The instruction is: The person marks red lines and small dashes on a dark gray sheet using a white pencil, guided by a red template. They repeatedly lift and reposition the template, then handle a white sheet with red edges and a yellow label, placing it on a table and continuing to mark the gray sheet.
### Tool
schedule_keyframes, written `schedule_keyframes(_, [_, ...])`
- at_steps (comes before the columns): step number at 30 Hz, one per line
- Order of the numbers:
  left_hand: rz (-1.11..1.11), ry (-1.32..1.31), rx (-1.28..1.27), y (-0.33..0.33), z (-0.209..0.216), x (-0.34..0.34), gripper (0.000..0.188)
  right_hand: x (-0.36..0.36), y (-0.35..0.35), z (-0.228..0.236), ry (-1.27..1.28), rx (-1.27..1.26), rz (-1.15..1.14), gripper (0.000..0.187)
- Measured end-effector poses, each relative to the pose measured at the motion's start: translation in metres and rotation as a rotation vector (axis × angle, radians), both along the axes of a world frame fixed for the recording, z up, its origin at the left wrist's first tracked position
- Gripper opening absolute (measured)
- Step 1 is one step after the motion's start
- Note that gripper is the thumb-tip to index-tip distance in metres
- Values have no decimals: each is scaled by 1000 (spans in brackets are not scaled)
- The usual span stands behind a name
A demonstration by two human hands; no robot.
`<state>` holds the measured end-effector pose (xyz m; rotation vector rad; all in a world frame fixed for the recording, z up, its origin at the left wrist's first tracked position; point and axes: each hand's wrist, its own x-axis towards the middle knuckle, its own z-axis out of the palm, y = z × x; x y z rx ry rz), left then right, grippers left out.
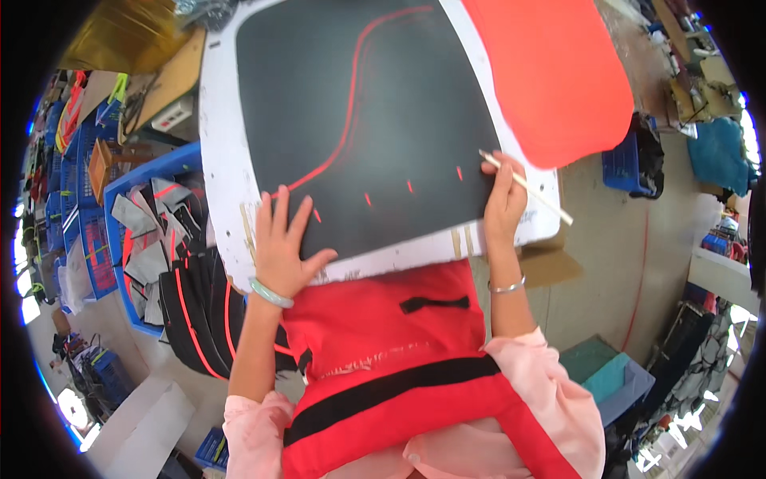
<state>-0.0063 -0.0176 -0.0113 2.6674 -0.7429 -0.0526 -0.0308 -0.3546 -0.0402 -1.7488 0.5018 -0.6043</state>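
Her left hand [283, 243] lies flat, fingers spread, pinning the black sheet [363, 120] to the white board [219, 160] — thin, floppy stuff, likely to slide unless pressed. Right hand [504, 199], at the sheet's edge, pinches a pale pencil [527, 188].

The black fabric panel [367, 120] lies flat on a white board [219, 160], its near edge toward the person. A curved red line runs down its middle, and short red tick marks sit along the near edge. The left hand [283, 247] rests spread on its near left corner. A slim pale marking stick [527, 188], gripped in the right hand [504, 199], touches the panel's right edge.
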Motion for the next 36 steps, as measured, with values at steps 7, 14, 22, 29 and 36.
schedule_keyframes(7, [-13,-2,-2,17,-1,-17,83,-6,-23,15,-141,9,-30,29])
schedule_keyframes(14, [18,-83,-61,15,-13,-32,76,-34,-56,33,293,-215,131,24])
schedule_keyframes(22, [25,-113,-96,12,-7,-38,64,-37,-43,34,421,-416,259,28])
schedule_keyframes(29, [694,450,-1010,21,9,-41,49,-20,-53,35,622,-265,224,32])
schedule_keyframes(36, [778,779,-1148,55,17,-14,58,-11,-47,33,618,-200,139,30])
